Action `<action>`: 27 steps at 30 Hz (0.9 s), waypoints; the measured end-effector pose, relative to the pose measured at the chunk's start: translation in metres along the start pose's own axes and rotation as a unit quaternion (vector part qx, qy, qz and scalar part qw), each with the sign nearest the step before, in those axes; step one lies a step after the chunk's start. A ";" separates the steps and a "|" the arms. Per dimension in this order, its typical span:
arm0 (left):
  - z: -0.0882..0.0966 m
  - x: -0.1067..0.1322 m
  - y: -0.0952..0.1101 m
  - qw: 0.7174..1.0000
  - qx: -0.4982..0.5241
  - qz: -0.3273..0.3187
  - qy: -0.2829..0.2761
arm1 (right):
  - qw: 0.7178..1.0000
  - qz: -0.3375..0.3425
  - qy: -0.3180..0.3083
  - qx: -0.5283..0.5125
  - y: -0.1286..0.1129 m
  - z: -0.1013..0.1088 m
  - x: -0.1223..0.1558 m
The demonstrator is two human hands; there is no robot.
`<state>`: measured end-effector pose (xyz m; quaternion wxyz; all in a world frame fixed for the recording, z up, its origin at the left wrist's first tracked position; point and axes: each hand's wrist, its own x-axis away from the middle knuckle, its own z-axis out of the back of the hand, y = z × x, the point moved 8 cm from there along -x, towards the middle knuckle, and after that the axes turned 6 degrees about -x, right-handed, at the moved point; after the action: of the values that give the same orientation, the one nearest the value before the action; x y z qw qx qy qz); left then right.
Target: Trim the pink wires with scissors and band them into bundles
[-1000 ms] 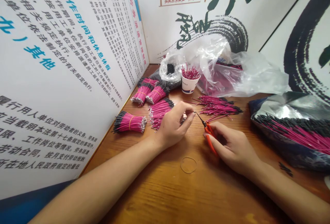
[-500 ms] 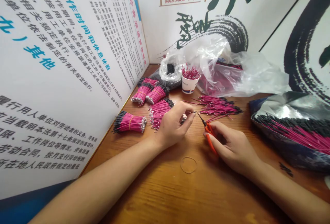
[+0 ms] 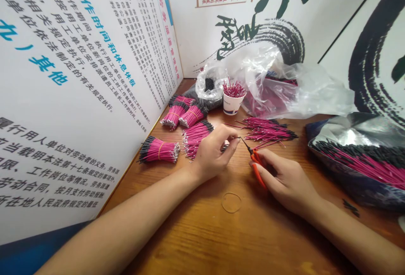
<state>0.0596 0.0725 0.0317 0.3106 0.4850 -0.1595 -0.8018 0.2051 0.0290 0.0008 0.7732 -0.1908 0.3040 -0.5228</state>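
Observation:
My left hand (image 3: 214, 152) rests on the wooden table (image 3: 202, 233), its thumb and forefinger pinched on a thin wire end that I can barely make out. My right hand (image 3: 283, 180) is closed round small orange-handled snips (image 3: 255, 163), whose dark tips point at the left fingertips and almost touch them. A loose pile of pink wires with black ends (image 3: 267, 129) lies just beyond both hands.
Several banded pink wire bundles (image 3: 158, 149) lie left, against a printed board (image 3: 63, 98). A paper cup of wire pieces (image 3: 233, 98) and a clear plastic bag (image 3: 278, 85) stand at the back. A foil bag of wires (image 3: 360, 161) lies right. A rubber band (image 3: 231, 202) lies nearby.
The snips' tips drew slightly away from the left fingertips and have come back to them. Nothing else has moved.

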 end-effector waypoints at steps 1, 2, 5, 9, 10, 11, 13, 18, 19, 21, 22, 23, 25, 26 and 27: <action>0.000 0.000 0.000 1.000 0.001 0.001 0.000 | 1.000 0.000 0.001 0.001 0.000 0.000 0.000; 0.000 0.000 0.001 1.000 0.001 0.001 0.000 | 1.000 0.000 0.003 0.002 0.000 0.000 0.000; 0.001 0.000 0.002 1.000 -0.003 -0.001 0.002 | 1.000 -0.007 0.002 0.003 0.001 0.000 0.000; 0.001 -0.001 0.001 1.000 -0.006 -0.001 0.002 | 1.000 -0.014 -0.007 -0.002 0.002 -0.001 0.000; 0.001 -0.001 0.001 1.000 -0.006 -0.001 0.003 | 1.000 -0.014 -0.009 -0.004 0.002 -0.001 0.000; 0.001 -0.001 0.001 1.000 -0.007 -0.002 0.003 | 1.000 -0.015 -0.010 -0.005 0.001 -0.001 0.000; 0.001 -0.001 0.001 1.000 -0.009 -0.003 0.002 | 1.000 -0.014 -0.012 -0.007 0.002 -0.001 0.001; 0.000 0.000 0.000 1.000 -0.012 0.007 -0.003 | 1.000 -0.009 -0.014 -0.010 0.002 -0.002 0.000; 0.000 0.000 0.000 1.000 -0.012 0.009 -0.005 | 1.000 -0.007 -0.013 -0.009 0.002 -0.002 0.000; 0.000 0.000 0.000 1.000 -0.013 0.013 -0.006 | 1.000 -0.005 -0.010 -0.006 0.001 -0.001 0.000; 0.000 0.000 0.000 1.000 -0.014 0.014 -0.007 | 1.000 -0.005 -0.008 -0.004 0.000 0.000 0.000; 0.000 0.000 0.000 1.000 -0.014 0.016 -0.008 | 1.000 -0.007 -0.007 -0.003 0.000 0.000 0.000; 0.000 0.000 -0.001 1.000 -0.015 0.019 -0.010 | 1.000 -0.009 -0.006 -0.002 -0.001 0.001 0.000; 0.000 0.000 -0.001 1.000 -0.016 0.021 -0.011 | 1.000 -0.010 -0.005 -0.003 -0.001 0.001 0.000; 0.000 0.000 -0.001 1.000 -0.017 0.022 -0.012 | 1.000 -0.011 -0.004 -0.005 -0.001 0.001 0.000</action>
<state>0.0595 0.0733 0.0313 0.3346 0.4662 -0.1598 -0.8032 0.2050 0.0283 0.0023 0.7677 -0.1999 0.3013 -0.5291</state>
